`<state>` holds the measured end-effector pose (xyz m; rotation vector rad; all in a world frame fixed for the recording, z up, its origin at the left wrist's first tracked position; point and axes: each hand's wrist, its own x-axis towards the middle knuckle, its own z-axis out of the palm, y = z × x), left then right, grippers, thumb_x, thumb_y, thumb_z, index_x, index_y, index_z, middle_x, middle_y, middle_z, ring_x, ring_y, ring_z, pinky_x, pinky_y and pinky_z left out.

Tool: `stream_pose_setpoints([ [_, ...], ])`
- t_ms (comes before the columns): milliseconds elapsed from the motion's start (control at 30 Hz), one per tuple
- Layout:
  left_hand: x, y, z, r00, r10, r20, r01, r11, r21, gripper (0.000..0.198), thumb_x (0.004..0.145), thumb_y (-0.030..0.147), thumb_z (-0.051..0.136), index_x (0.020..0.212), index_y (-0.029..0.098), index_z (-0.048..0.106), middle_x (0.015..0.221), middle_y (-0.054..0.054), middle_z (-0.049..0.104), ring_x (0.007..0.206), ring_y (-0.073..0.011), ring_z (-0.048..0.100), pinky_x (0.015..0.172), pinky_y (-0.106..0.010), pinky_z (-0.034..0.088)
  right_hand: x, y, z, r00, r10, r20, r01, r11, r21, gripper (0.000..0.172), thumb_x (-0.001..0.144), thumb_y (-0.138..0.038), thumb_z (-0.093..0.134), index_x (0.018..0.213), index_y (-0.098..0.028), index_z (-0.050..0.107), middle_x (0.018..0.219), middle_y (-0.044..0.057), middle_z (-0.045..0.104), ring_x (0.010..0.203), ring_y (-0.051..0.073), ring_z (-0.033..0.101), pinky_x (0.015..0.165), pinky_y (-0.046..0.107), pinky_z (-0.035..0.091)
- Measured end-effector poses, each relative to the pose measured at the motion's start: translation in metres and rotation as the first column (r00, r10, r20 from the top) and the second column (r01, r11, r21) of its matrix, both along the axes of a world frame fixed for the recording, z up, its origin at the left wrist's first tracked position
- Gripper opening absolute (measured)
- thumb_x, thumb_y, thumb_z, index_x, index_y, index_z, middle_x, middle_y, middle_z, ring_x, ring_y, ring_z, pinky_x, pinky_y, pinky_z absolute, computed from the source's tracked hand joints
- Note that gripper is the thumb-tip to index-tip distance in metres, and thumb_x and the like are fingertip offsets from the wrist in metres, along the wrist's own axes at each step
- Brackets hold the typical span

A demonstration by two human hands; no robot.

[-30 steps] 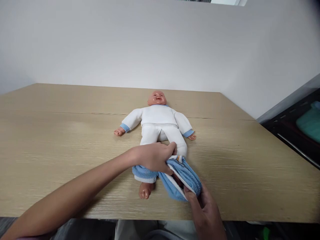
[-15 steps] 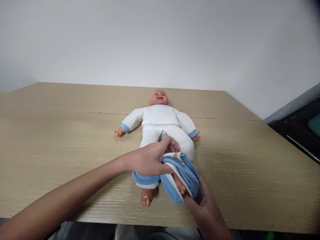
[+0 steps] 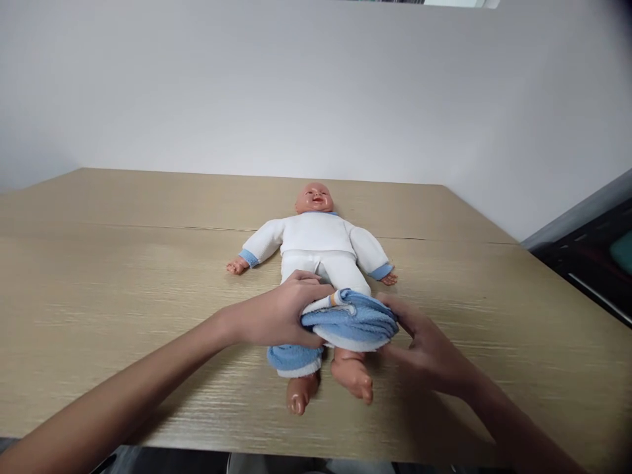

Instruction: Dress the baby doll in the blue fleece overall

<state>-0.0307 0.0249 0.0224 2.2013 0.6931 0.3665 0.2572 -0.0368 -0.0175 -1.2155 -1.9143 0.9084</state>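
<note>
A baby doll (image 3: 318, 234) in a white top with blue cuffs lies on its back, its head at the far end and its bare feet toward me. Blue and white towelling trousers (image 3: 353, 322) are bunched around its lower legs. My left hand (image 3: 291, 309) is closed on the left side of the bunched cloth, thumb beneath. On the right side, my right hand (image 3: 419, 339) pinches the same cloth. Both doll feet stick out below the trouser cuffs. The far fingers of each hand are partly hidden by the cloth.
The doll lies on a pale wooden table (image 3: 148, 276) with a seam across it. A light wall (image 3: 247, 85) rises behind. A dark object (image 3: 592, 247) stands past the table's right edge.
The trouser leg on the right has been drawn up past the foot, which now shows fully. My right hand has moved up to the cloth's right side; my left hand shifted slightly left.
</note>
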Motion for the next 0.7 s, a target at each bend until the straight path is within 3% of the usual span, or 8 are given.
stream_pose_setpoints([
  [100,-0.003,0.001,-0.001,0.999,-0.001,-0.032,0.002,1.0,0.029,0.032,0.08,0.022,0.089,0.102,0.021,0.066,0.098,0.001,0.063,0.103,-0.0238,0.058,0.106,-0.037,0.041,0.006,0.012,0.012,0.986,0.118,0.122,-0.118,0.993,-0.006,0.032,0.086,-0.036,0.084,0.116,-0.026,0.077,0.104,0.003,0.08,0.088,0.028,0.073,0.073,0.034,0.058],
  [167,-0.01,0.0,-0.002,1.0,-0.001,-0.009,0.001,0.999,0.053,0.041,0.08,0.029,0.092,0.113,0.023,0.068,0.111,-0.001,0.066,0.111,-0.025,0.058,0.11,-0.038,0.039,0.009,0.017,0.016,0.968,0.178,0.178,-0.177,0.984,-0.023,0.039,0.085,-0.042,0.088,0.119,-0.027,0.076,0.106,0.003,0.08,0.089,0.027,0.072,0.074,0.033,0.058],
  [300,-0.032,-0.004,-0.004,0.996,0.083,0.024,-0.085,0.991,0.106,0.058,0.084,0.048,0.092,0.131,0.029,0.065,0.147,-0.006,0.055,0.14,-0.0296,0.045,0.121,-0.041,0.034,0.016,0.027,0.016,0.956,0.221,0.191,-0.227,0.974,0.007,0.028,0.09,-0.047,0.084,0.104,-0.026,0.072,0.095,0.0,0.07,0.084,0.023,0.064,0.077,0.032,0.053],
  [400,-0.051,-0.004,-0.006,0.982,0.187,0.005,-0.187,0.978,0.093,0.045,0.087,0.047,0.088,0.121,0.028,0.066,0.154,-0.007,0.046,0.148,-0.0324,0.038,0.124,-0.046,0.032,0.018,0.041,0.012,0.974,0.216,0.066,-0.218,0.976,0.02,0.022,0.101,-0.044,0.07,0.094,-0.024,0.067,0.088,0.0,0.061,0.083,0.021,0.058,0.079,0.032,0.049],
  [533,-0.062,0.006,-0.017,0.978,0.182,0.099,-0.183,0.983,0.004,0.021,0.095,0.034,0.078,0.108,0.024,0.065,0.152,-0.008,0.049,0.147,-0.0295,0.043,0.128,-0.046,0.031,0.01,0.064,0.005,0.98,0.119,-0.157,-0.133,0.988,-0.084,0.023,0.102,-0.047,0.071,0.097,-0.025,0.069,0.084,-0.001,0.058,0.078,0.019,0.054,0.071,0.03,0.045],
  [633,-0.059,0.015,-0.033,0.939,0.199,0.28,-0.165,0.976,-0.139,0.014,0.105,0.035,0.062,0.107,0.021,0.059,0.14,-0.011,0.055,0.137,-0.0251,0.053,0.119,-0.04,0.042,-0.001,0.078,0.0,0.958,0.049,-0.283,-0.108,0.975,-0.194,0.027,0.098,-0.052,0.075,0.099,-0.025,0.069,0.083,-0.002,0.056,0.077,0.018,0.052,0.07,0.027,0.044],
  [700,-0.055,0.02,-0.044,0.887,0.304,0.348,-0.235,0.945,-0.227,0.02,0.108,0.041,0.057,0.107,0.021,0.055,0.126,-0.01,0.06,0.12,-0.022,0.06,0.104,-0.035,0.05,-0.006,0.083,-0.005,0.933,0.01,-0.36,-0.106,0.962,-0.25,0.029,0.097,-0.053,0.076,0.101,-0.025,0.068,0.087,-0.003,0.058,0.081,0.018,0.053,0.075,0.027,0.045],
])
